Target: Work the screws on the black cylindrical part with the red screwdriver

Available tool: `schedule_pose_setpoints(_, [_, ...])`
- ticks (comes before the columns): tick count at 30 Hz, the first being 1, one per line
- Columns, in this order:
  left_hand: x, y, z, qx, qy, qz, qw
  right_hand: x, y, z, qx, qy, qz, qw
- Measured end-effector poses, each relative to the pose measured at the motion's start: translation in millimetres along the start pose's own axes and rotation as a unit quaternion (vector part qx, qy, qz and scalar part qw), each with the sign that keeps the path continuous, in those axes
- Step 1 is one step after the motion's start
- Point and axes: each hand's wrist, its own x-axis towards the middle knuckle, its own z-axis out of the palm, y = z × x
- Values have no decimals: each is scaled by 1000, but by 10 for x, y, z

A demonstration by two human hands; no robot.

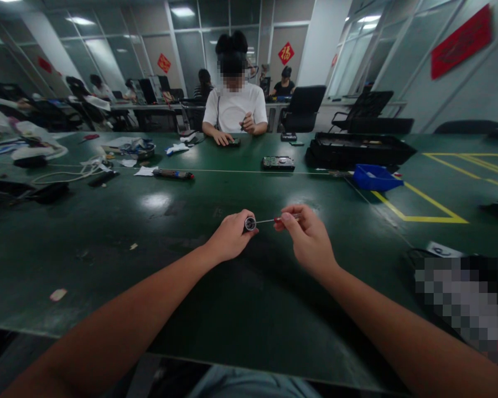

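My left hand point(231, 236) is closed around a small dark cylindrical part point(250, 224) with a silver ring face, held just above the green table point(120, 260). My right hand point(305, 235) pinches the red handle of a thin screwdriver point(274, 220). Its metal shaft points left, and the tip meets the face of the cylindrical part. Both hands hover near the table's middle, a little apart from each other.
Across the table sit a hard drive point(278, 162), a black tray point(359, 149), a blue bin point(374, 177), a black-and-red tool point(173, 174) and white cables point(68, 174). A person in a white shirt point(234, 108) works opposite. Yellow tape lines point(419, 207) mark the right side.
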Motion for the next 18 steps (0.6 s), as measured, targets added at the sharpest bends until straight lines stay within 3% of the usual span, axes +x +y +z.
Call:
schedule_pose_setpoints(8, [9, 41, -43, 59, 14, 30, 998, 171, 180, -20, 188, 35, 155, 969])
schedule_pose_setpoints(12, [17, 13, -39, 52, -17, 7, 998, 209, 195, -57, 141, 80, 119, 980])
schedule_pose_setpoints(18, [4, -13, -9, 36, -5, 9, 999, 130, 112, -21, 63, 34, 43, 997])
